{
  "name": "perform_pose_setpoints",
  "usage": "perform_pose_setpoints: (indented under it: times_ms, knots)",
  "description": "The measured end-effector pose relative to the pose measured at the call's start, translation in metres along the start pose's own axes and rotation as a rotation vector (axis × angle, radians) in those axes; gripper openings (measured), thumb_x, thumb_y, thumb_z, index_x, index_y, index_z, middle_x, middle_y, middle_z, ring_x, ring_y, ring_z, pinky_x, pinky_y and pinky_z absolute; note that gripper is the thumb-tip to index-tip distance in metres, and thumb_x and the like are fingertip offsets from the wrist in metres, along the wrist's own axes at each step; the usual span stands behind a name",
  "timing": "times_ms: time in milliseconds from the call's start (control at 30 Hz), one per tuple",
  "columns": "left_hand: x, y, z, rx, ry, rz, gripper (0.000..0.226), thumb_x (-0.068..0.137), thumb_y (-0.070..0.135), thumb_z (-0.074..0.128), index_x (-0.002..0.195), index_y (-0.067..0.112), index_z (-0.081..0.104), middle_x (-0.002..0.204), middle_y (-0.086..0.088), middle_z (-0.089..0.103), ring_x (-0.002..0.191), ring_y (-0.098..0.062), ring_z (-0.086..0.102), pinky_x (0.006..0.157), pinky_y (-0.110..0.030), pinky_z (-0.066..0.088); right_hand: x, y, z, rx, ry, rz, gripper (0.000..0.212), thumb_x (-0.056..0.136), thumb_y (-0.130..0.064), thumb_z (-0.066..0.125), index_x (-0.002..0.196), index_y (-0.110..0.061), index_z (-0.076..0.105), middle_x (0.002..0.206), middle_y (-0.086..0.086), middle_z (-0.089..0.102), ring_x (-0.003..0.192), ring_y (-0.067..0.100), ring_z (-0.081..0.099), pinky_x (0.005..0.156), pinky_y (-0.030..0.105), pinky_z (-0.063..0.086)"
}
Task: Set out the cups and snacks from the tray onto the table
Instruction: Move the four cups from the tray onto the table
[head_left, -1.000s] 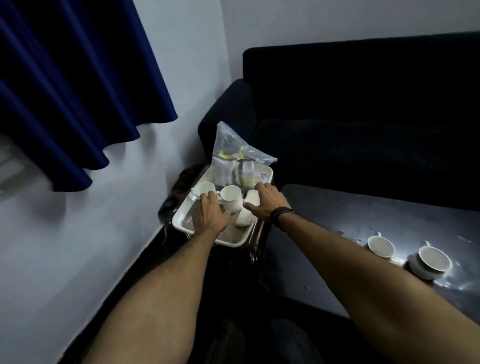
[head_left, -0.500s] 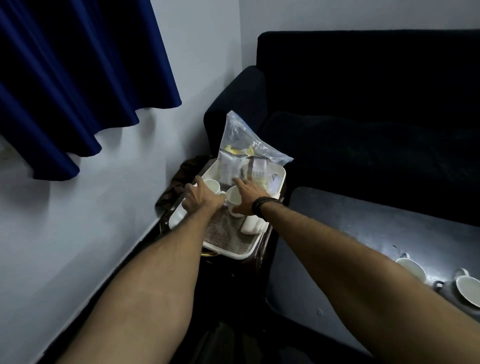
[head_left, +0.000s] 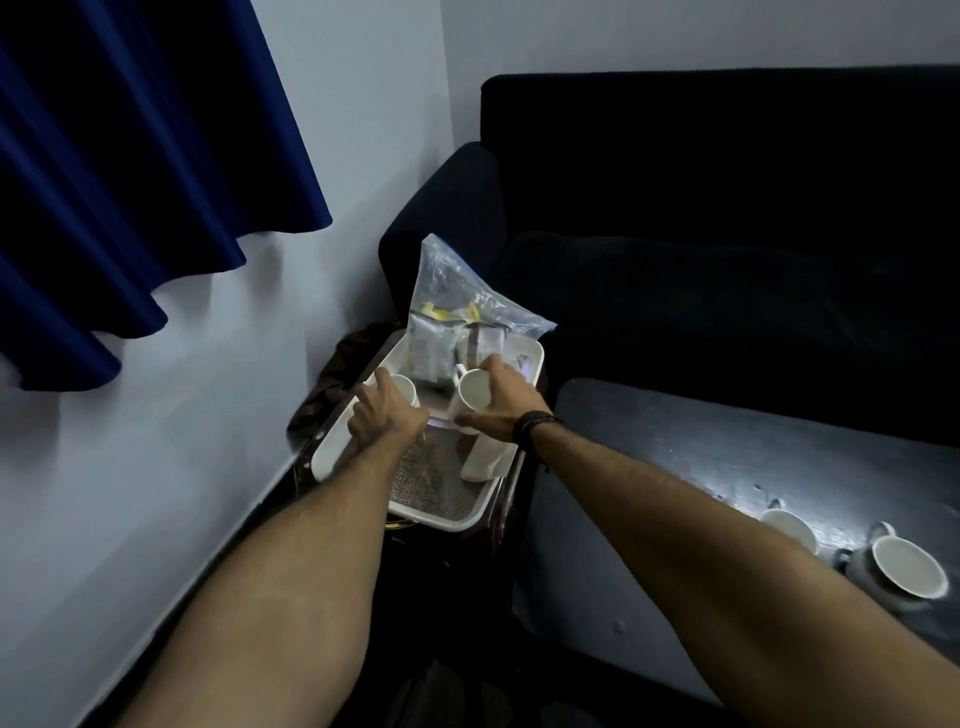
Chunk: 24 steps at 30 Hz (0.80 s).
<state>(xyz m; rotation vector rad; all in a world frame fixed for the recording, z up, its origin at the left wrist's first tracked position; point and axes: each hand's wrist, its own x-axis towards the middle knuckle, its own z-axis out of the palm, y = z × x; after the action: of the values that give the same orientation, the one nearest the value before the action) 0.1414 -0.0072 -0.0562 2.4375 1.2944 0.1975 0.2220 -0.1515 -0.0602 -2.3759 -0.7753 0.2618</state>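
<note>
Both hands are over the white tray (head_left: 332, 447) in the corner by the wall. The right hand (head_left: 506, 402) grips a tilted white cup (head_left: 475, 396); the left hand (head_left: 382, 413) curls around another cup (head_left: 404, 388) near the tray's left edge. A clear snack bag (head_left: 457, 322) stands at the far end, crowding both. Two cups (head_left: 787, 527) sit near the dark table's (head_left: 675, 457) right edge, by the sofa (head_left: 727, 208).

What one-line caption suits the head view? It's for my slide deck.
Each hand grips a white cup, left hand and right hand, over the tray holding a snack bag.
</note>
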Motion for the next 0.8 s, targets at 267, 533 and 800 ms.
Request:
perform_pose_setpoints:
  times_ms: [267, 533, 800]
  knots:
    - [-0.044, 0.037, -0.037, 0.046, 0.098, 0.359, 0.069, 0.081, 0.027, 0.067, 0.142, 0.017, 0.035, 0.134, -0.018, 0.040, 0.114, -0.041, 0.055, 0.082, -0.047, 0.050, -0.030, 0.021, -0.077, 0.056, 0.177, 0.066, 0.079, 0.058, -0.055, 0.075, 0.123, -0.026, 0.041, 0.123, 0.002, 0.056, 0.109, 0.027, 0.057, 0.082, 0.034, 0.046]
    - [-0.118, 0.124, -0.036, 0.018, -0.019, 0.567, 0.057, 0.086, 0.032, 0.059, 0.138, 0.021, 0.038, 0.139, -0.017, 0.040, 0.122, -0.042, 0.051, 0.100, -0.050, 0.043, -0.085, 0.092, -0.180, -0.018, 0.300, 0.190, 0.070, 0.065, -0.049, 0.076, 0.119, -0.018, 0.044, 0.122, 0.009, 0.056, 0.108, 0.034, 0.058, 0.080, 0.036, 0.045]
    - [-0.177, 0.218, 0.020, 0.072, -0.222, 0.721, 0.060, 0.085, 0.032, 0.062, 0.137, 0.018, 0.037, 0.131, -0.017, 0.041, 0.117, -0.042, 0.054, 0.091, -0.048, 0.047, -0.150, 0.209, -0.260, -0.090, 0.447, 0.458, 0.074, 0.066, -0.048, 0.077, 0.121, -0.013, 0.044, 0.122, 0.012, 0.057, 0.109, 0.038, 0.059, 0.082, 0.039, 0.046]
